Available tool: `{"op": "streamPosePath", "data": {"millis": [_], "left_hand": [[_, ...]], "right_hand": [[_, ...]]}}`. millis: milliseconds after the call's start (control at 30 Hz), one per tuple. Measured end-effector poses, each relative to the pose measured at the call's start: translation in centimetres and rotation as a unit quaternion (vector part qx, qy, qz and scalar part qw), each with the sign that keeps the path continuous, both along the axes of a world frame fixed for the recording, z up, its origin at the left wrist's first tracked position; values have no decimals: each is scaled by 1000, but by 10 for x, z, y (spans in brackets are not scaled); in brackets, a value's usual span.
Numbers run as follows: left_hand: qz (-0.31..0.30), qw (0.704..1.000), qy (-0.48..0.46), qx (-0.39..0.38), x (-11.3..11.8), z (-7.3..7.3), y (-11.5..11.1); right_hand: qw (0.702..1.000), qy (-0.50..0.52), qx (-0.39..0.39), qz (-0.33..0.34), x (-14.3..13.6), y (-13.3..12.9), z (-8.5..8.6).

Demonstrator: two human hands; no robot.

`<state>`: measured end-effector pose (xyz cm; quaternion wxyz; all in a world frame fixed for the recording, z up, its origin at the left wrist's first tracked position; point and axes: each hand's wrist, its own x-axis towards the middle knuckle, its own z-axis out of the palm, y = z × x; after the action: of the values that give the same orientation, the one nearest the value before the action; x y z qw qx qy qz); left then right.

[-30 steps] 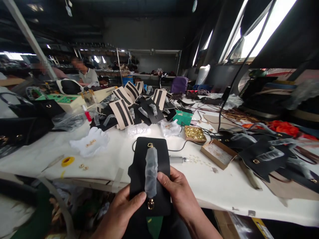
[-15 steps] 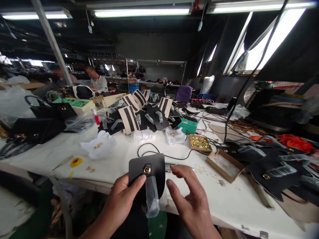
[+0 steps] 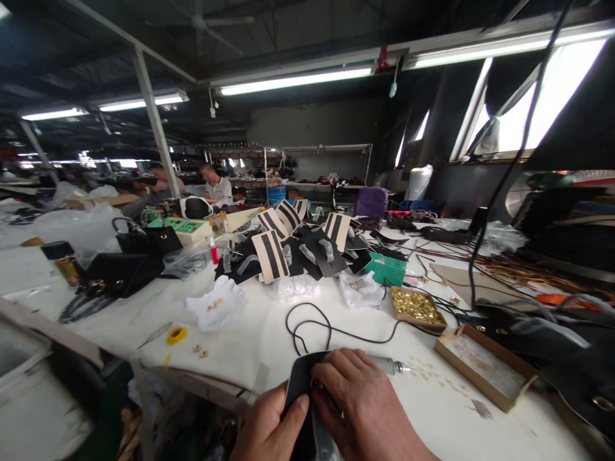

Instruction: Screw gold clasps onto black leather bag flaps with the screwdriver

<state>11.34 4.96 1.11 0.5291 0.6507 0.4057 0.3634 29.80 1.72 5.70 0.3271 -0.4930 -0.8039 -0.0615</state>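
Observation:
My left hand (image 3: 275, 419) grips the near left edge of a black leather flap (image 3: 300, 378), thumb on top. My right hand (image 3: 358, 400) is closed over the flap's upper face, fingers curled at the spot of its gold clasp, which they mostly hide. A clear plastic-wrapped strip (image 3: 325, 442) hangs below, partly covered by the hands. Just behind my right hand a grey powered screwdriver (image 3: 384, 363) lies on the table, its tip pointing right, with its black cord (image 3: 355, 334) looping behind.
Small gold pieces fill one cardboard box (image 3: 418, 306); another box (image 3: 485, 368) sits to the right. At left are yellow tape (image 3: 177, 335), a white cloth (image 3: 216, 304) with gold parts and black handbags (image 3: 120, 274). Flaps and striped pieces (image 3: 270, 256) are heaped behind. Two people work beyond.
My right hand, open beside the flap before, has moved left onto it and closed over its clasp. The flap has turned and sits lower in view. The camera view has shifted.

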Motion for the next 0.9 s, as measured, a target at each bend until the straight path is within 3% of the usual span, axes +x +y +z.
{"op": "streamPosePath", "data": {"millis": [167,367,667,900], "left_hand": [[1,1000,15,6,0,-7,2],[-52,998,19,41,0,-10,4],[-49,998,5,-38,-8,-7,6],[-64,997,4,-37,-11,0,8]], "right_hand": [[999,-33,27,20,3,3,-1],[999,-24,-17,22,5,6,-3],[991,-82,-62,83,16,12,-3],[982,-141,9,125,19,21,-16]]}}
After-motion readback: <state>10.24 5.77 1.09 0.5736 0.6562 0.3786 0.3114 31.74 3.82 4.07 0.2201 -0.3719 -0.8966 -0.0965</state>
